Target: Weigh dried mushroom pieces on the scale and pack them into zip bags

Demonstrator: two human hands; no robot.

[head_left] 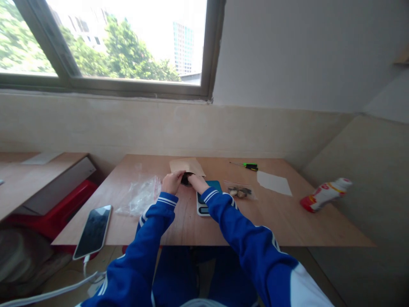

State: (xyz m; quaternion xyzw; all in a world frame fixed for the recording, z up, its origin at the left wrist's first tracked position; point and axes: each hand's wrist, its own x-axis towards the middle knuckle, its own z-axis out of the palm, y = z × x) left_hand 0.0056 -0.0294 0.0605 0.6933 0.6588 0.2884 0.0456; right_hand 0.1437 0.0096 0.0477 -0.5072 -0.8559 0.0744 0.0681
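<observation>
Near the middle of the table, my left hand (171, 182) pinches the rim of a small dark thing (185, 178) that looks like an open pouch or cup. The fingers of my right hand (197, 183) reach into or behind it and are hidden, so their grip does not show. Behind both hands lies a sheet of brown paper or an envelope (187, 164). Partly under my right wrist is a kitchen scale (203, 210) with a teal top and a small display. Just right of the scale rests a clear zip bag (239, 191) holding several brownish, stone-like pieces.
Crumpled clear plastic bags (140, 197) lie left of my hands. A phone (93, 232) with a cable overhangs the table's front left edge. Toward the right are a green-and-black screwdriver (250, 166), white paper (275, 183) and a red-and-white bottle (324, 195). A wall and window (134, 42) stand behind.
</observation>
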